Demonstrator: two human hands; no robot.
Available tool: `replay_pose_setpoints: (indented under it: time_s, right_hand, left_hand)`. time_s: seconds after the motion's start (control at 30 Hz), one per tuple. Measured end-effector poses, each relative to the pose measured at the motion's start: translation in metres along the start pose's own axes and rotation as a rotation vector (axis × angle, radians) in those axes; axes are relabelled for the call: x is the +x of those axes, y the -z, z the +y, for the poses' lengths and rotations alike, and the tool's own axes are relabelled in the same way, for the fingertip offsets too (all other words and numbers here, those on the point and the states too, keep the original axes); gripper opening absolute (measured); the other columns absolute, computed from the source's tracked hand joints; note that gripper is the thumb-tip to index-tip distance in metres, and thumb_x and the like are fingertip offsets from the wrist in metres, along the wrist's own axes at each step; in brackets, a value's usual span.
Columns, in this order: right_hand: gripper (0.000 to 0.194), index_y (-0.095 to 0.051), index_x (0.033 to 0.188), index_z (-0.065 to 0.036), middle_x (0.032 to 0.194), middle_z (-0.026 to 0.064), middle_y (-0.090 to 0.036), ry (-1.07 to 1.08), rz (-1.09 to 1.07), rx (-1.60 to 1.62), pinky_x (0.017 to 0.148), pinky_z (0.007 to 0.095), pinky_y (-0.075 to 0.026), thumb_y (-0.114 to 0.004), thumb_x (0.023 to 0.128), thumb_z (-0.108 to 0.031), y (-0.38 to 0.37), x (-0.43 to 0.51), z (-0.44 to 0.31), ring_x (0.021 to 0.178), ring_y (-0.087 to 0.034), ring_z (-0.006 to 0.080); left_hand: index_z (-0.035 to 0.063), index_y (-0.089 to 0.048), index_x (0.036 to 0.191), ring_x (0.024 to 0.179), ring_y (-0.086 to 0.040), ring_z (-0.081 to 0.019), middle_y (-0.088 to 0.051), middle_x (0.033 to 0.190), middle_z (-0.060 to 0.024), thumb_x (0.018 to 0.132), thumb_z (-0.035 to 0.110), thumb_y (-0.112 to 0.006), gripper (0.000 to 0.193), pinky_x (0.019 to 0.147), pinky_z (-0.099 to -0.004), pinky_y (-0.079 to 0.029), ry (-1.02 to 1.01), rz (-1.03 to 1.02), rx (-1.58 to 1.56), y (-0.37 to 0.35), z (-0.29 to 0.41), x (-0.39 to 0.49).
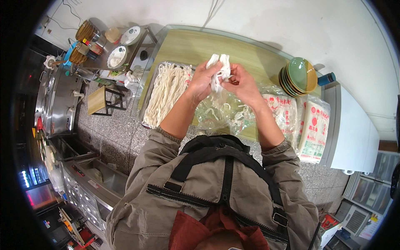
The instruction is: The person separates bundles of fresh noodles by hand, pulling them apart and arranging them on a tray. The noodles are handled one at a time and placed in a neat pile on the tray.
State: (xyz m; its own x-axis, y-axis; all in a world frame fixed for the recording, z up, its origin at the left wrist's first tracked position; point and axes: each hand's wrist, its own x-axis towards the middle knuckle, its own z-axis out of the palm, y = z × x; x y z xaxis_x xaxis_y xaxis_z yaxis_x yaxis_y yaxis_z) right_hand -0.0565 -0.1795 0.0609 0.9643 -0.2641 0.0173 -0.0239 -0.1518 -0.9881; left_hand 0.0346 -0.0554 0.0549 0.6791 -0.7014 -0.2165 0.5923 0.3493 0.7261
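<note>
A folded bundle of white rice noodles is between my two hands, above the wooden table. My left hand grips its left side, thumb on top. My right hand pinches strands on its right side with thumb and fingertips. Left of my hands, a metal tray holds rows of loose white noodles. Below my hands lies an opened clear plastic bag with some noodle strands in or on it. The palms' inner sides are partly hidden.
Right of my arm lie sealed noodle packs bearing red print. Stacked green-brown bowls and a dark cylinder stand behind them, near a white cabinet. Left are a wooden stool and a metal side table with patterned bowls.
</note>
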Motion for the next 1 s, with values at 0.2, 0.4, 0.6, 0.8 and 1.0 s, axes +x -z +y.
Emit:
replay_pose_setpoints:
  time_s: [0.2,0.4,0.6,0.8,1.0]
  right_hand:
    - [0.026,-0.052,0.102,0.0,0.079,0.0056,-0.059,-0.115,0.059,0.214,0.057,0.0242,-0.043,-0.063,0.079,-0.007,0.002,-0.001,0.005,0.063,-0.052,0.01]
    - [0.014,-0.054,0.095,-0.003,0.073,0.0001,-0.054,-0.271,0.061,0.41,0.051,0.0199,-0.033,-0.058,0.083,-0.009,0.011,-0.003,0.0,0.056,-0.042,0.0059]
    - [0.01,-0.055,0.092,-0.004,0.073,-0.0002,-0.054,-0.277,-0.029,0.643,0.051,0.0204,-0.032,-0.059,0.084,-0.009,0.018,-0.004,0.008,0.057,-0.042,0.006]
    - [0.007,-0.057,0.087,-0.007,0.074,-0.0023,-0.055,-0.217,0.015,0.603,0.052,0.0195,-0.032,-0.061,0.084,-0.012,0.021,-0.01,0.016,0.057,-0.042,0.0049]
    - [0.009,-0.057,0.094,-0.004,0.077,-0.0013,-0.054,-0.182,0.042,0.502,0.055,0.0197,-0.033,-0.058,0.086,-0.009,0.02,-0.015,0.011,0.061,-0.041,0.0051]
  left_hand:
    - [-0.001,-0.051,0.11,0.085,-0.058,-0.0155,-0.059,0.096,-0.0078,0.082,0.011,-0.064,0.033,0.071,-0.0283,-0.049,0.003,-0.155,0.214,0.002,-0.001,-0.005]
    - [0.0023,-0.049,0.118,0.092,-0.053,-0.0102,-0.056,0.102,-0.0014,0.073,0.004,-0.065,0.048,0.081,-0.026,-0.043,-0.221,-0.276,0.896,0.009,0.0,-0.005]
    - [0.0001,-0.054,0.112,0.09,-0.055,-0.0103,-0.06,0.099,-0.003,0.082,0.008,-0.06,0.032,0.079,-0.0265,-0.044,-0.036,-0.241,0.77,0.019,0.004,-0.001]
    - [0.0002,-0.056,0.102,0.083,-0.058,-0.0147,-0.059,0.087,-0.0035,0.085,0.011,-0.058,0.02,0.074,-0.029,-0.047,-0.045,-0.068,0.185,0.02,0.005,-0.005]
    - [0.0055,-0.051,0.087,0.067,-0.05,-0.0142,-0.051,0.074,-0.0027,0.084,0.011,-0.057,0.009,0.063,-0.0289,-0.043,0.054,-0.113,-0.153,0.025,0.008,0.0]
